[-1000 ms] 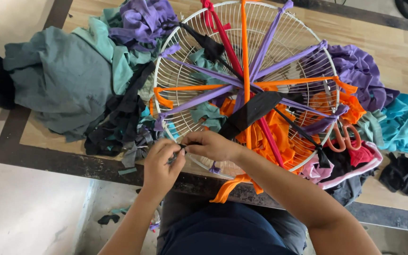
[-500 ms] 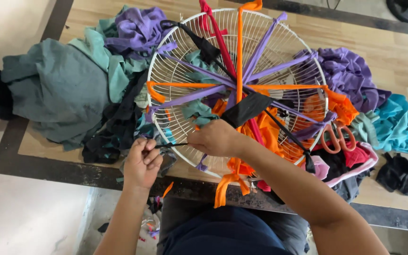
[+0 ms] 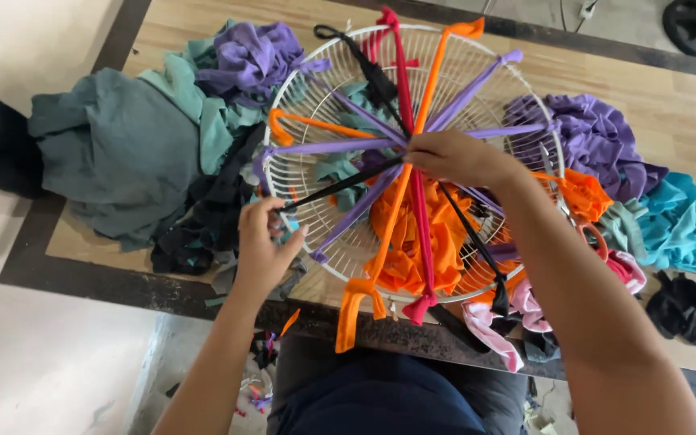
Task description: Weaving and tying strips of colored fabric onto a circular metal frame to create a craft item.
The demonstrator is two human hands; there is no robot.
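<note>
A round white wire grille (image 3: 477, 60) lies on the wooden table (image 3: 678, 113), strung across with purple, orange, red and black cloth strips. My left hand (image 3: 263, 242) pinches the outer end of a black strip (image 3: 340, 185) at the grille's lower-left rim. My right hand (image 3: 453, 157) presses on the middle of the grille where the strips cross and holds the black strip's other end there. The strip runs taut between both hands.
Heaps of cloth surround the grille: grey-green and purple (image 3: 147, 137) on the left, purple (image 3: 598, 137) and teal (image 3: 678, 225) on the right, orange under the wires. Orange-handled scissors (image 3: 586, 225) lie at the right rim. The table's dark front edge (image 3: 122, 286) runs near my lap.
My right hand has moved from the lower rim up to the grille's centre, drawing the black strip across. My left hand stays at the lower-left rim on the strip's end.
</note>
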